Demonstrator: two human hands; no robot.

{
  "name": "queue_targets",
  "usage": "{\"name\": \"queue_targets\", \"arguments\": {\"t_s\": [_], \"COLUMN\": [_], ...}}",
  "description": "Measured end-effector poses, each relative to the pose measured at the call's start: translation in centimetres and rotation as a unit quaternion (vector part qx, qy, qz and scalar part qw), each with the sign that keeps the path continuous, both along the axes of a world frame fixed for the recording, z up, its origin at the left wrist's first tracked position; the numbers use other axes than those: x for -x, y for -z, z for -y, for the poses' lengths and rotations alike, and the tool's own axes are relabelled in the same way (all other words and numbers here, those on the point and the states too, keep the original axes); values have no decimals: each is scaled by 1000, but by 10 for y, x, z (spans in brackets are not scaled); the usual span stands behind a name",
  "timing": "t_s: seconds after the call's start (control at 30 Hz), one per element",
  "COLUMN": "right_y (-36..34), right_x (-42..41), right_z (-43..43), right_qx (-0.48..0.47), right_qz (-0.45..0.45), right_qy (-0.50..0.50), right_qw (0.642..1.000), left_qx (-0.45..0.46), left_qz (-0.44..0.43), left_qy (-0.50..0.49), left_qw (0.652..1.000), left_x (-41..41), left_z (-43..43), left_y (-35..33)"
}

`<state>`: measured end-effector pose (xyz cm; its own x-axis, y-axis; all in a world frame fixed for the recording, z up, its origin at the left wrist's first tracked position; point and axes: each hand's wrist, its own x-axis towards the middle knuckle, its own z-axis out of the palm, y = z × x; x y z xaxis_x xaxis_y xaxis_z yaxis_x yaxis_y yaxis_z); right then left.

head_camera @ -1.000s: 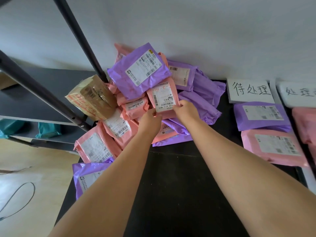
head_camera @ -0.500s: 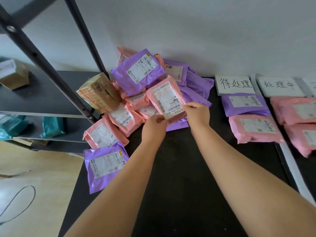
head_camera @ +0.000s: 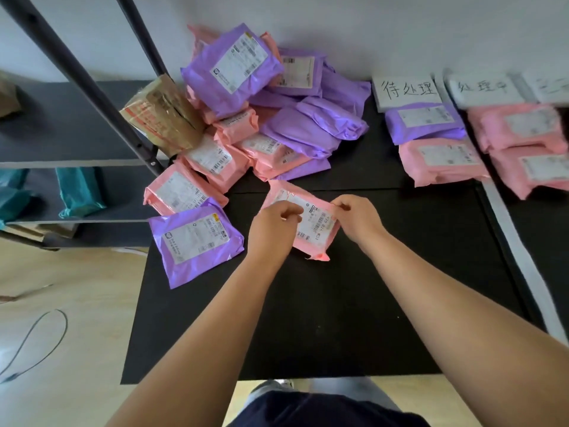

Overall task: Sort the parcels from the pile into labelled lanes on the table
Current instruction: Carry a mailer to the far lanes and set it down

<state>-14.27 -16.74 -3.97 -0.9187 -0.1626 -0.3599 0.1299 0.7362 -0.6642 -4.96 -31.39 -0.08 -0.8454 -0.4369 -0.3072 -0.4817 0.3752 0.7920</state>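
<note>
Pink parcel between the fingers, over bench, near side of pile. Left hand and right hand pinch opposite edges. Looks light, soft and slippery; grip the edges.

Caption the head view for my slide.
Sorting: left hand and right hand grip a pink parcel, label up, over the black table near the pile.
</note>
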Motion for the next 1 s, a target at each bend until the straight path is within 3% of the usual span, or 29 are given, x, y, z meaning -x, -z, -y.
{"name": "queue_targets", "arguments": {"t_s": [0.13,0.27,0.47,0.63,0.77,1.0], "right_y": [11,19,18,24,29,37], "right_x": [-14,-21,-49,-91,-97,-79], "right_z": [-3,-4,-7,-11,-4,6], "right_qx": [-38,-24,-67,-94,-43,-49], "right_qz": [17,12,-49,-7,24,36], "right_qy": [-61,-54,24,64,95,77], "right_qw": [997,998,996,993,994,995], "left_qx": [144,239,234,269,311,283], "left_qz": [22,79,96,101,111,63], "left_qy": [86,201,206,168,170,156], "left_qw": [986,947,945,943,929,944], "left_x": [-2,-12,-19,-24,-34,-44], "left_z": [7,14,15,9,-3,-11], "left_y": [18,48,63,57,54,62]}}
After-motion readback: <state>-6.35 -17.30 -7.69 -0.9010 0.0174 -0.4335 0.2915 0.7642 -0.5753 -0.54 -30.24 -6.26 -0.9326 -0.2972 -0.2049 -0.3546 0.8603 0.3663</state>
